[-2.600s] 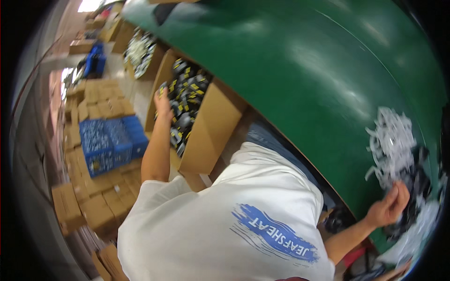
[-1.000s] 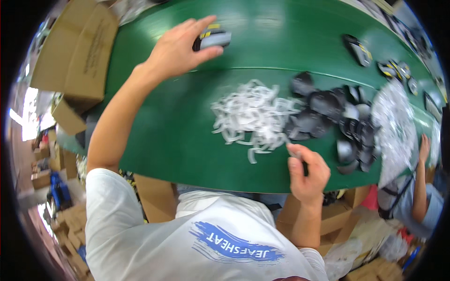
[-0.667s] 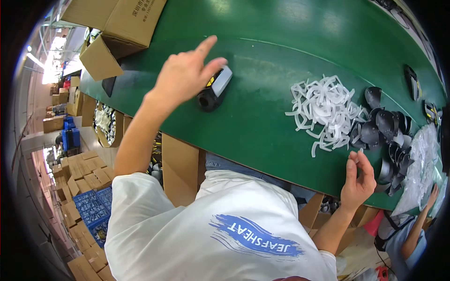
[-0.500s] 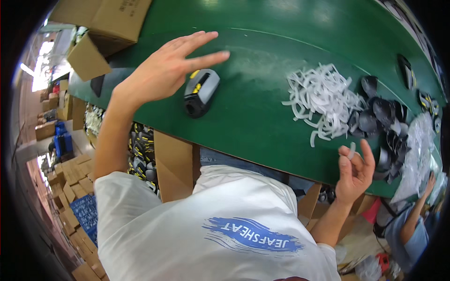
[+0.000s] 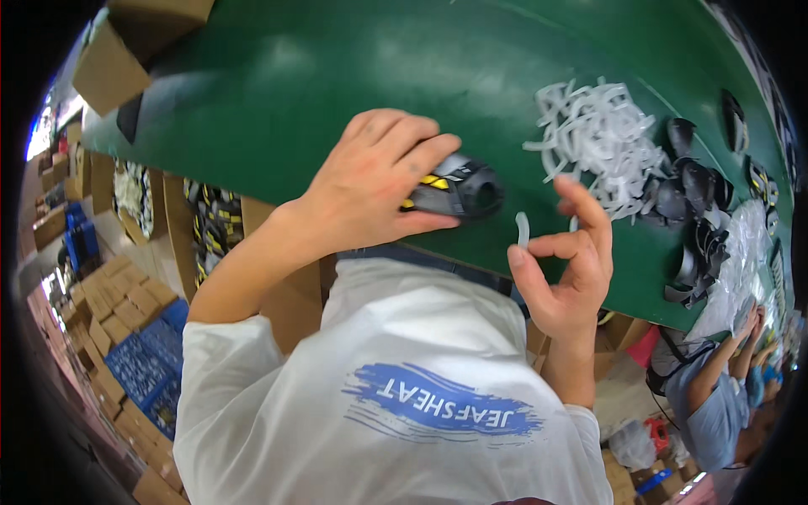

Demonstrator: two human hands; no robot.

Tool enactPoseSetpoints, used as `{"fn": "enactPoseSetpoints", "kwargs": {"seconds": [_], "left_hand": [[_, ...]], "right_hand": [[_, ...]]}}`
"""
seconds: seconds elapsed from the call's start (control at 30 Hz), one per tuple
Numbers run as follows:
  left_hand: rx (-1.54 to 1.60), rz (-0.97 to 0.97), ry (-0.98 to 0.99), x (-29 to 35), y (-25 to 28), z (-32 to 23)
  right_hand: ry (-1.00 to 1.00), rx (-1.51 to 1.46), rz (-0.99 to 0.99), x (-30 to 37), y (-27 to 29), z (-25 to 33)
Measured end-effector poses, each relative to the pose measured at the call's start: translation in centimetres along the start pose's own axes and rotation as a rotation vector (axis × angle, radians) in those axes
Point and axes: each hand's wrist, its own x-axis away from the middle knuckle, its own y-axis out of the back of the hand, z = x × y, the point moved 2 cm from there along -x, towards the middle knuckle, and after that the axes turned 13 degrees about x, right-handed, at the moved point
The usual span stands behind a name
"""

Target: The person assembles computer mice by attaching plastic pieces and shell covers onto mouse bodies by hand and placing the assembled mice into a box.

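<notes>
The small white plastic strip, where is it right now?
In the head view, the white plastic strip is pinched in the right hand, at the green table edge, below the white strip pile.

This is a factory packing line, and I stand at its long green conveyor belt (image 5: 353, 76). On the belt, a heap of white plastic strips (image 5: 593, 139) touches a pile of black moulded parts (image 5: 690, 194). Just past those, clear plastic bags (image 5: 741, 261) lie at the belt's edge. Below the belt's near edge stand open cardboard cartons (image 5: 210, 227) of black-and-yellow items, and beyond them stacked boxes (image 5: 118, 303) and blue crates (image 5: 135, 370). Another worker (image 5: 715, 404) stands further along the belt.
</notes>
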Motion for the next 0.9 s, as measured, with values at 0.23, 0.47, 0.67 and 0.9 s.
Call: {"fn": "enactPoseSetpoints", "kwargs": {"seconds": [0.23,0.47,0.67,0.9], "left_hand": [[0.071,-0.128,-0.018,1.4,-2.6,-0.6],[0.128,-0.126,-0.03,1.1,-2.8,0.1],[0.123,-0.124,0.002,1.0,-2.8,-0.1],[0.134,-0.13,-0.006,0.9,-2.8,0.0]], "right_hand": [[0.201,0.226,0.174,-2.5,-2.3,0.7],[0.279,0.286,0.117,-2.6,-2.8,0.4],[0.261,0.217,0.117,-1.6,-3.3,-1.0],[0.308,0.517,0.294,-2.2,-1.5,0.7]]}}
